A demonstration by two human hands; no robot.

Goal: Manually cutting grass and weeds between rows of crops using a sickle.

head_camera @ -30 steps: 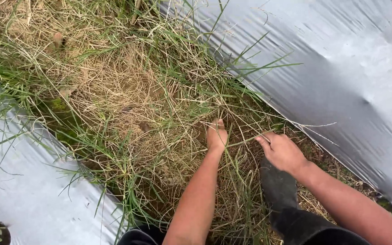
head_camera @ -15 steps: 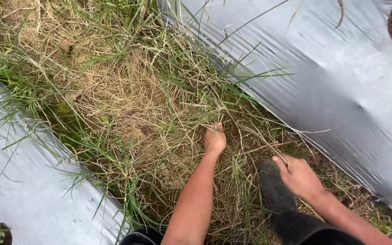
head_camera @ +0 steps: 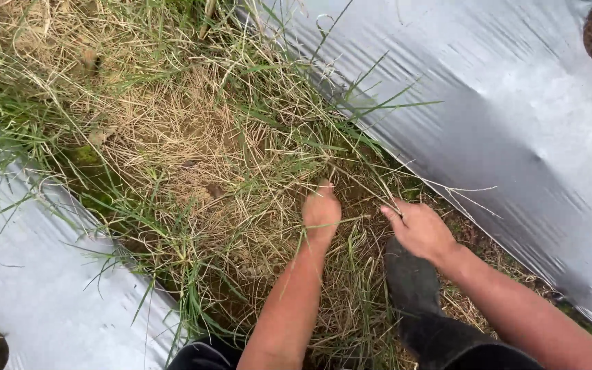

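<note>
Between two silver plastic mulch sheets (head_camera: 488,137), grass strip (head_camera: 193,157). My left hand (head_camera: 321,211) closed around grass tuft at base; my right hand (head_camera: 419,229) loosely curled on stems (head_camera: 361,179) beside it. Grass light, limp, wiry, probably rooted; hold best low near soil.

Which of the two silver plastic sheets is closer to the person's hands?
The wide sheet on the right. The right hand is close to its edge, while the left sheet lies across the grass strip.
</note>
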